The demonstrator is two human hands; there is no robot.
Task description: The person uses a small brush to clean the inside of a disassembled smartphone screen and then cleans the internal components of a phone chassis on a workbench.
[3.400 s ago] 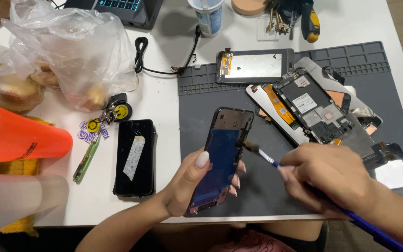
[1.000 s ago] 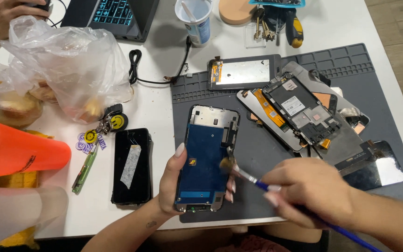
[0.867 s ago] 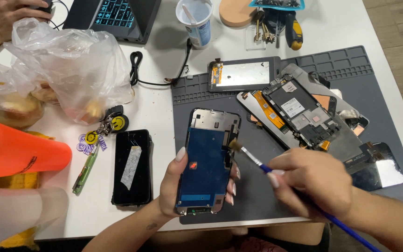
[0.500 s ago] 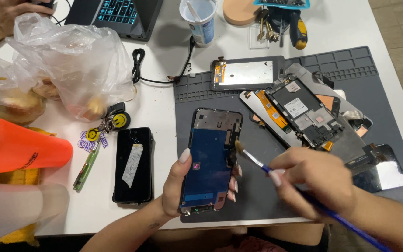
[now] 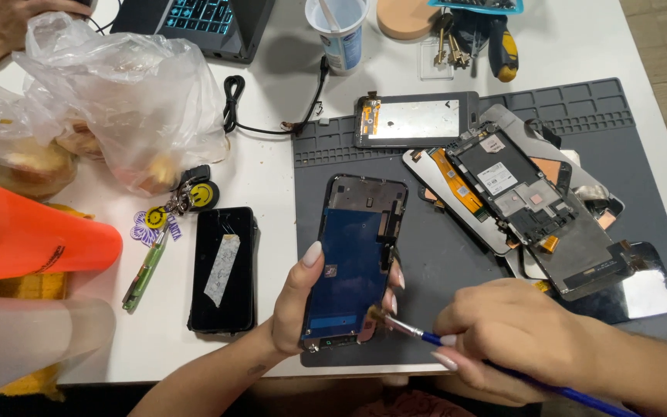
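White tabletop carries a dark grey ridged work mat strewn with opened phone parts. Above the mat's near edge the left hand grips a phone screen assembly, thumb up the left side and fingertips curled round the right edge. Its back faces up: a deep blue shield covers most of it, bare silver metal shows at the top, a dark flex strip runs down the right side, and a tiny orange mark sits mid-panel. The right hand pinches a thin blue-handled brush, its brown bristles touching the assembly's lower right corner. Just left of the mat lies a black phone with a strip of tape across its cracked glass, well apart from the clear plastic bag
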